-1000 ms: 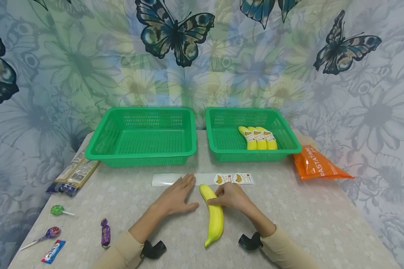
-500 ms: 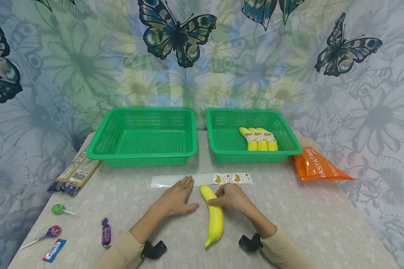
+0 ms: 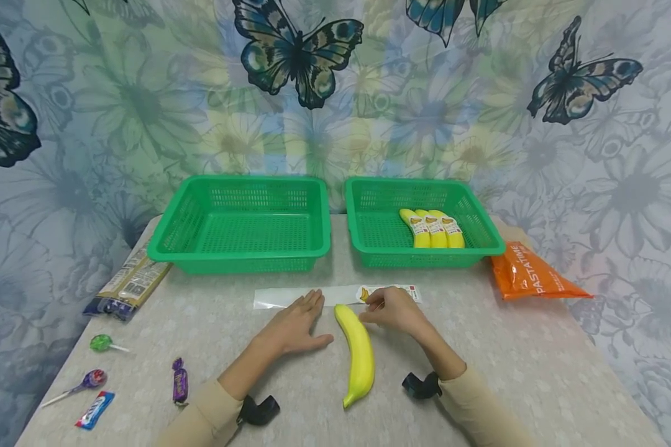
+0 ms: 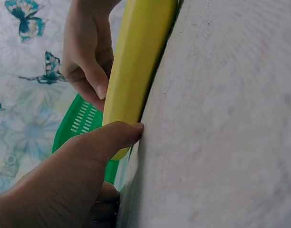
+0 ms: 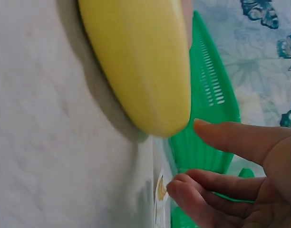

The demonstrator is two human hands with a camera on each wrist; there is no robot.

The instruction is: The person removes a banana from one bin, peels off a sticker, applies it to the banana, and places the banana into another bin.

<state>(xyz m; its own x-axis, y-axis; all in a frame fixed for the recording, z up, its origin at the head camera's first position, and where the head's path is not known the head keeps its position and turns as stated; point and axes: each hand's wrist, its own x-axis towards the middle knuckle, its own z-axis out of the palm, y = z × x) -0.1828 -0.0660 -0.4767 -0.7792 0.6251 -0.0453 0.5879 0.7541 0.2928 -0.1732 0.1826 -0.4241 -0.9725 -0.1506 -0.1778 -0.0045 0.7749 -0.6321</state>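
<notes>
A yellow banana [image 3: 359, 360] lies on the table between the hands, stem end toward the person. Beyond it runs a pale backing strip [image 3: 340, 295] with banana-printed stickers [image 3: 365, 293] on its right part. The left hand [image 3: 297, 326] rests flat across the strip, fingers straight; its thumb is near the banana's tip. The right hand [image 3: 396, 310] is over the stickers and covers part of them. In the right wrist view its thumb [image 5: 221, 135] stands apart from the bent fingers, which are at a sticker's edge [image 5: 160, 190]. Nothing shows between them.
Two green baskets stand at the back; the right basket [image 3: 425, 259] holds three labelled bananas [image 3: 433, 231], the left basket [image 3: 237, 266] is bare inside. An orange pasta bag [image 3: 534, 276] lies right. Leftward are a long packet [image 3: 131, 279], lollipops [image 3: 100, 343] and wrapped candies [image 3: 180, 382].
The right hand has let go of the banana and moved slightly up and right onto the stickers. The left hand has stayed on the strip.
</notes>
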